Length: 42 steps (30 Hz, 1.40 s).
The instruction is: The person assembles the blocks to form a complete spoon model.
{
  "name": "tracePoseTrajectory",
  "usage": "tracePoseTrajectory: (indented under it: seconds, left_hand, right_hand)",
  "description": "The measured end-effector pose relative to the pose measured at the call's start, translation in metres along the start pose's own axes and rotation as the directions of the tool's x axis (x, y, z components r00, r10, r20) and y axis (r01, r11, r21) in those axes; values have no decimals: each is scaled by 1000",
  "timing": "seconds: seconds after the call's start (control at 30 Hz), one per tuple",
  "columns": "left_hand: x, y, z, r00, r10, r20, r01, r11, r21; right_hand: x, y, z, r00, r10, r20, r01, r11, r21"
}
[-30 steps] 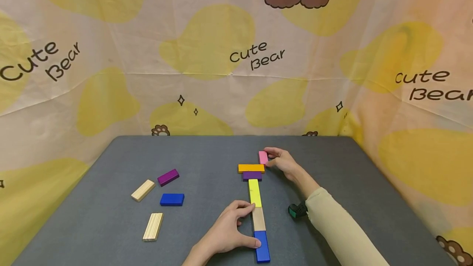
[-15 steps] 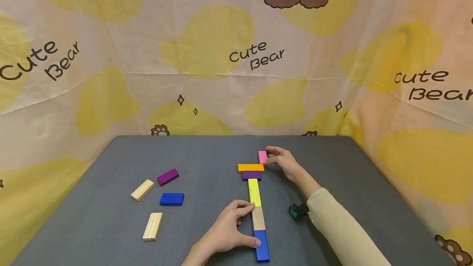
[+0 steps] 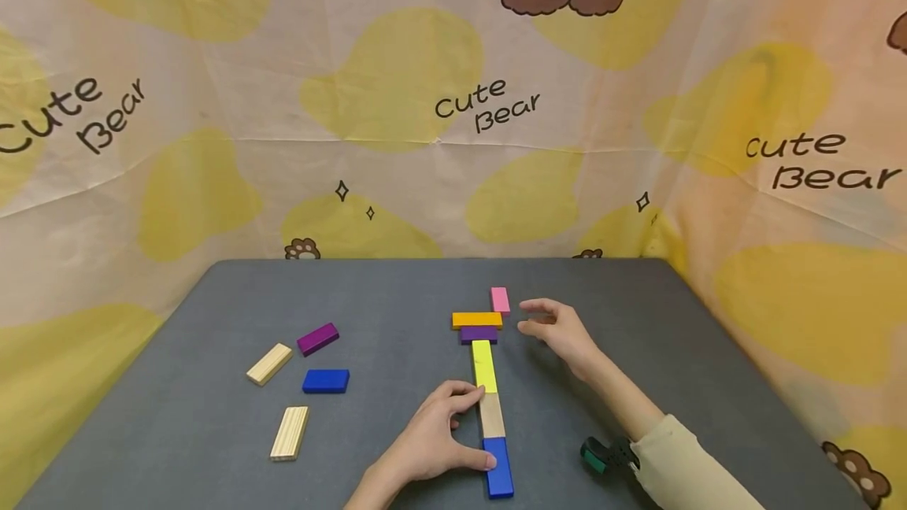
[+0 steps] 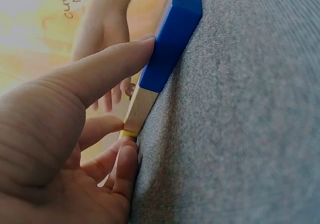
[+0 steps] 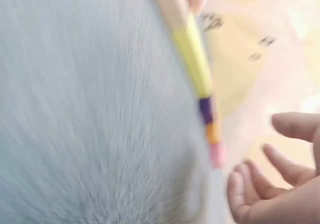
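Note:
In the head view a line of wooden blocks runs away from me: a blue block (image 3: 499, 467), a plain wood block (image 3: 492, 415), a yellow block (image 3: 484, 366), a crosswise purple block (image 3: 479, 334), an orange block (image 3: 477, 320) and a pink block (image 3: 499, 300). My left hand (image 3: 438, 433) rests along the left side of this line. Its thumb touches the blue block, and its index fingertip meets the joint between wood and yellow. To the right of the pink block, and apart from it, my right hand (image 3: 563, 337) has its fingers spread with nothing between them.
On the left of the grey table (image 3: 397, 297) lie a magenta-purple block (image 3: 318, 339), a plain block (image 3: 269, 364), another blue block (image 3: 326, 382) and a second plain block (image 3: 289, 433). A printed cloth (image 3: 397, 77) hangs around the table's back and sides.
My right hand has let go of the pink block and moved right, toward me. The pink block stays at the orange block's right end. My left hand holds its place.

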State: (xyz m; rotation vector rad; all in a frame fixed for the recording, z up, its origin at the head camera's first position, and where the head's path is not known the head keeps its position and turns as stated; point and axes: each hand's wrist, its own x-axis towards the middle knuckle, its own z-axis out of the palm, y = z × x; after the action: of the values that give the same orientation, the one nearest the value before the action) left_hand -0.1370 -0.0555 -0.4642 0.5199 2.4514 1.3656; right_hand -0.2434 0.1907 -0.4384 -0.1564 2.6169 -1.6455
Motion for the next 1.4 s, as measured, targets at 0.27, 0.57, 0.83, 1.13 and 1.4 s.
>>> tracePoseTrajectory:
  seconds: [0.27, 0.57, 0.83, 1.13, 1.4]
  left_hand:
    - [1, 1, -1, 1000, -5, 11, 6, 1000, -7]
    - [0, 0, 0, 1000, -6, 6, 6, 1000, -9]
    - [1, 1, 0, 1000, 3, -1, -3, 1000, -9]
    - [0, 0, 0, 1000, 23, -4, -23, 1000, -19]
    - [0, -1, -1, 1000, 25, 1, -25, 1000, -18]
  right_hand:
    - [-60, -8, -1, 978, -194, 71, 203, 970, -136]
    - [-105, -13, 11, 984, 0, 177, 9, 999, -54]
    - [-108, 1, 18, 954, -84, 288, 74, 996, 47]
    - [-107, 10, 21, 928, -76, 364, 95, 995, -34]
    - [-108, 10, 25, 911, -82, 404, 110, 993, -48]
